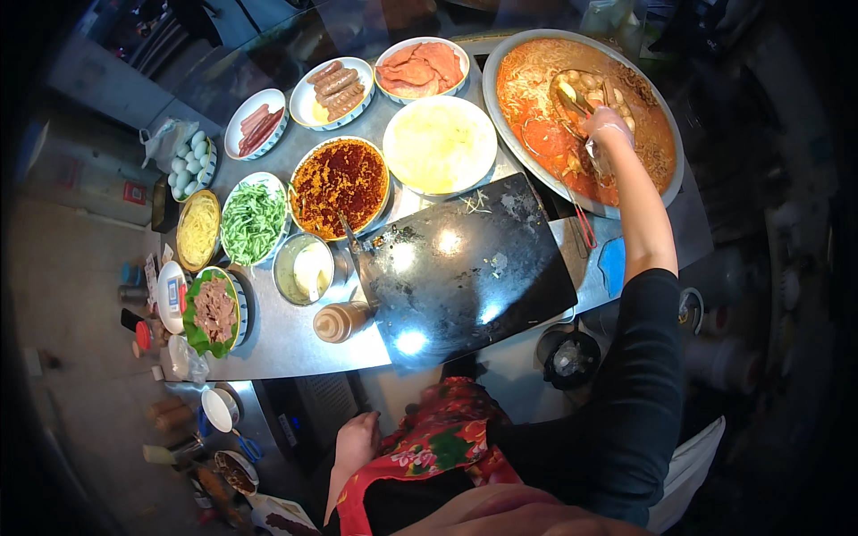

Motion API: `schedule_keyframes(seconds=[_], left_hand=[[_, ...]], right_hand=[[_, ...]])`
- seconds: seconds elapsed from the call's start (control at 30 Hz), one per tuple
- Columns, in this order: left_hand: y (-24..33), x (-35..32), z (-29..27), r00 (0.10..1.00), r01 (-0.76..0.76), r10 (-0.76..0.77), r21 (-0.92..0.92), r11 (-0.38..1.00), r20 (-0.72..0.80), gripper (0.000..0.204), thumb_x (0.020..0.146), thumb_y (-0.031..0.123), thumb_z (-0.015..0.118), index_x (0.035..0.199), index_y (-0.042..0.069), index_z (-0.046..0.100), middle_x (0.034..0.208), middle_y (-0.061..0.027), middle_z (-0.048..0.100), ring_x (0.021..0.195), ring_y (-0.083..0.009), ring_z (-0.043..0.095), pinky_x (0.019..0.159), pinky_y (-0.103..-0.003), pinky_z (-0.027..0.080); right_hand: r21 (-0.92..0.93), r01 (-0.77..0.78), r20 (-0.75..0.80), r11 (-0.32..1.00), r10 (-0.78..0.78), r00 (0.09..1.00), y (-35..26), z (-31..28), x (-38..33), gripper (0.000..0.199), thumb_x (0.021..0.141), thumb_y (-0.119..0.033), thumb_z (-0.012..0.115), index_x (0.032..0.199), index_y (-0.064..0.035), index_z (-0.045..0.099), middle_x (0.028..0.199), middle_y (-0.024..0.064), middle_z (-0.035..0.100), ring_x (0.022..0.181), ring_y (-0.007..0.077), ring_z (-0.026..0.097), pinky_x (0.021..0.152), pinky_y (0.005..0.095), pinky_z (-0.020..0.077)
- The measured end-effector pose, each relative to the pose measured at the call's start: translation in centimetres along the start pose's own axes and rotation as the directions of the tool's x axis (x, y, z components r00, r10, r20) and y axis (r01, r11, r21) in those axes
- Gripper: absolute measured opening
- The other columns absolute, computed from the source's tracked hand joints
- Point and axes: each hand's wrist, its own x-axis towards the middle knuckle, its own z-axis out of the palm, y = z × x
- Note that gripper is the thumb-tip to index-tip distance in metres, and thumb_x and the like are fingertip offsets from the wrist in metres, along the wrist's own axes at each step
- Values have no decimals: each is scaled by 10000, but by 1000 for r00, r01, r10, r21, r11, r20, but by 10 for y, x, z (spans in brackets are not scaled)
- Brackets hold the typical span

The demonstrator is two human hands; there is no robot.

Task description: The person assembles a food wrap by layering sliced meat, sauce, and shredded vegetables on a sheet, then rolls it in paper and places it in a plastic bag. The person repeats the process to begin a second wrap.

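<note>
Closest to the body, the left hand [357, 439] is resting beside a red flowered apron [447, 439]; its curled fingers are partly hidden, so I cannot tell how wide its grip is. Well apart, across the desk [284, 344], the gloved right hand [610, 127] is holding a serving tool [578, 104], probably tongs, in a narrow grip. The tool is lying ahead and to the left of that grip, its long axis slanting away over the big basin [490, 103], and the right hand is clearly the nearer. On the desk, a brown bottle [332, 322] is standing beside a black board [447, 295]. Beyond, a steel pot [284, 277] is holding something white, one bowl [279, 252] green shreds, another bowl [387, 202] dark red chilli. Farther, a white dish [359, 116] is carrying sausages, and the basin is holding reddish broth with round pieces under the tool.
</note>
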Motion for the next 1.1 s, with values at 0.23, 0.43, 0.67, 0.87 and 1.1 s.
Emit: schedule_keyframes(seconds=[0.23,0.43,0.67,0.87,1.1], left_hand=[[-2,-5,4,985,-78,81,28,997,-154,237,844,36,592,1064,3,672,898,-183,679,843,-372,665,767,-449,542],[5,-20,10,989,-72,74,22,997,-127,251,849,60,607,1085,-10,656,901,-188,678,854,-369,664,772,-450,539],[-10,-82,33,963,121,-130,-49,991,-237,260,852,60,607,1096,-12,664,964,-192,698,909,-364,679,809,-440,554],[-23,-157,78,900,229,-291,-216,949,-324,187,858,70,579,1018,5,652,901,-179,669,867,-369,658,768,-461,534],[-49,-234,160,709,315,-476,-370,874,-521,159,894,101,552,996,34,654,909,-165,660,862,-342,663,789,-420,536]], right_hand=[[808,-343,458,479,-143,877,16,23,-40,321,880,-393,753,1046,-131,670,657,-28,536,512,96,439,444,294,334],[648,218,323,730,-522,789,-92,10,-104,440,879,-372,752,1146,-34,666,835,44,678,722,163,607,685,331,497],[325,380,450,866,-495,743,-184,-14,-164,500,854,-273,782,1263,-26,632,1106,189,714,982,257,681,881,379,509],[433,762,131,482,-870,476,-286,-109,-295,611,893,-233,739,1452,-126,516,1045,126,716,889,207,678,839,332,517],[767,639,144,-58,-955,-258,-431,-62,-629,609,877,-150,765,1433,-80,526,1116,163,708,933,209,670,875,331,515]])
